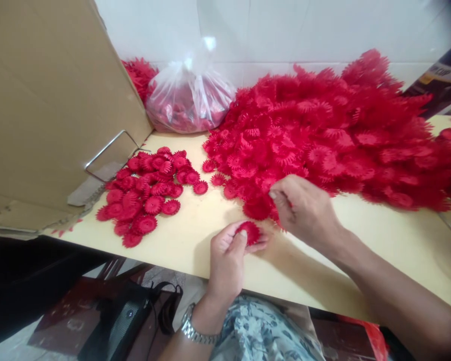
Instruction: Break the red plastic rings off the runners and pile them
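Note:
Between the thumb and fingers of my left hand [228,255] is a round red toothed disc [249,233], held just above the table's front part. My right hand [304,208] is up and to the right of it, at the lower edge of a large heap of red discs [323,135]. Its thumb and index finger are pinched together; anything between them is too small to make out. A smaller pile of red toothed discs [145,188] lies on the table to the left of my hands.
A cardboard box [56,110] stands at the left, with a bent metal wire [105,149] by its side. Behind the small pile is a tied clear bag [190,100] of red pieces. The pale yellow table [180,245] has its front edge near my body. A dark package [441,75] is at the back right.

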`<state>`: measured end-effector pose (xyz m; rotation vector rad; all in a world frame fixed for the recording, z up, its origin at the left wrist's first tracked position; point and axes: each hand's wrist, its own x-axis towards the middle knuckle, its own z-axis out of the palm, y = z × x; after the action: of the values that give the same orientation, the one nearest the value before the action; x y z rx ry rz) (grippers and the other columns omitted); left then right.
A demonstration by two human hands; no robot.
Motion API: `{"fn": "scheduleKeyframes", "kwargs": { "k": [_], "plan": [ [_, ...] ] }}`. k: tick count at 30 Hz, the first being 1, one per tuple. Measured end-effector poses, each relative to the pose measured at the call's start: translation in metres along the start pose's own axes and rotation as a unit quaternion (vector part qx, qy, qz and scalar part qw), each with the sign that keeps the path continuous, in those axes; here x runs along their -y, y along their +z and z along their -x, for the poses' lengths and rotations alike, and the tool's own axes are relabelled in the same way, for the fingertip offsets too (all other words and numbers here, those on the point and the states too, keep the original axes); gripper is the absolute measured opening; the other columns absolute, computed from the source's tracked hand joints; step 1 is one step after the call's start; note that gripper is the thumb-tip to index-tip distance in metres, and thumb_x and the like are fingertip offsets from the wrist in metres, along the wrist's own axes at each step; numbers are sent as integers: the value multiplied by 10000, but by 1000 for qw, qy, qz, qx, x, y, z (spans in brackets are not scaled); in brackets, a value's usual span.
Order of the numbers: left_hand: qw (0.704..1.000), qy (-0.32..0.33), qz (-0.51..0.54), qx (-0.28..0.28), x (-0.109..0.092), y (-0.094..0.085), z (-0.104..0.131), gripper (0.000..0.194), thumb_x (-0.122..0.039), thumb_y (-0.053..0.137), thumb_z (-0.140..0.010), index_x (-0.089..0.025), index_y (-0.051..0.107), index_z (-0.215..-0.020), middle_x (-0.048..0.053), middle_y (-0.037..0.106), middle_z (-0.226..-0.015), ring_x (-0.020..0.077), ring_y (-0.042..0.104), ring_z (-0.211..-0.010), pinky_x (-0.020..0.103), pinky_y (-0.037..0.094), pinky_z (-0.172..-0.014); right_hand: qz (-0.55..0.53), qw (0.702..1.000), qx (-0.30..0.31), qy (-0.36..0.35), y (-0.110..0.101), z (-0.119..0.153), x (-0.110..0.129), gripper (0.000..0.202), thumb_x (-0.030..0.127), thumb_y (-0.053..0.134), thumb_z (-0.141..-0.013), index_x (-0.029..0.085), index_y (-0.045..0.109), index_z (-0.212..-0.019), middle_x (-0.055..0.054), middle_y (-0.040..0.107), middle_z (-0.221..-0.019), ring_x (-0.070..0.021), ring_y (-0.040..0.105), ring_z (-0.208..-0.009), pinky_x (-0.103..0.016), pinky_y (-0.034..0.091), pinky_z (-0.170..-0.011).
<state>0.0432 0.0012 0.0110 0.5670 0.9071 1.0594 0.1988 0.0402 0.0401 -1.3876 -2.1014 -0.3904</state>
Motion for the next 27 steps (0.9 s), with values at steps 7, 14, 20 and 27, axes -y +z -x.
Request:
{"fn": "scheduleKeyframes", "kwargs": {
  "k": [7, 14, 20, 27],
  "plan": [
    [997, -56, 46, 6, -8, -1, -3, 163, -201, 595, -739, -86, 629, -850, 97, 701, -786, 195, 679, -727, 339, 530, -746, 136, 987, 0, 89, -36, -42, -55, 284, 208, 339, -899, 309, 569, -1032, -76, 586, -1025, -280, 528, -939, -426, 451, -715],
    [997, -38, 67, 25, -8, -2, -2, 143, -228, 581, -771, -101, 645, -786, 43, 659, -707, 158, 643, -705, 388, 515, -820, -248, 954, 169, -2, -4, 2, 16, 93, 196, 621, -781, 196, 555, -846, -27, 569, -744, -154, 542, -682, -255, 439, -552],
    [997, -10, -1, 72, 2, -4, -1, 202, -218, 543, -825, -98, 675, -919, 76, 683, -830, 179, 635, -840, 345, 509, -831, -370, 898, 215, 97, 9, 15, 24, 134, 55, 543, -780, 172, 511, -724, 27, 520, -653, -87, 498, -591, -182, 375, -512],
    [996, 38, -62, 50, 5, -7, 0, 211, -214, 526, -836, -135, 669, -970, 57, 689, -867, 192, 631, -892, 332, 518, -811, -233, 968, 96, -2, 9, 22, 28, 156, 83, 430, -858, 168, 548, -802, -18, 576, -660, -118, 533, -606, -219, 416, -539]
  ]
}}
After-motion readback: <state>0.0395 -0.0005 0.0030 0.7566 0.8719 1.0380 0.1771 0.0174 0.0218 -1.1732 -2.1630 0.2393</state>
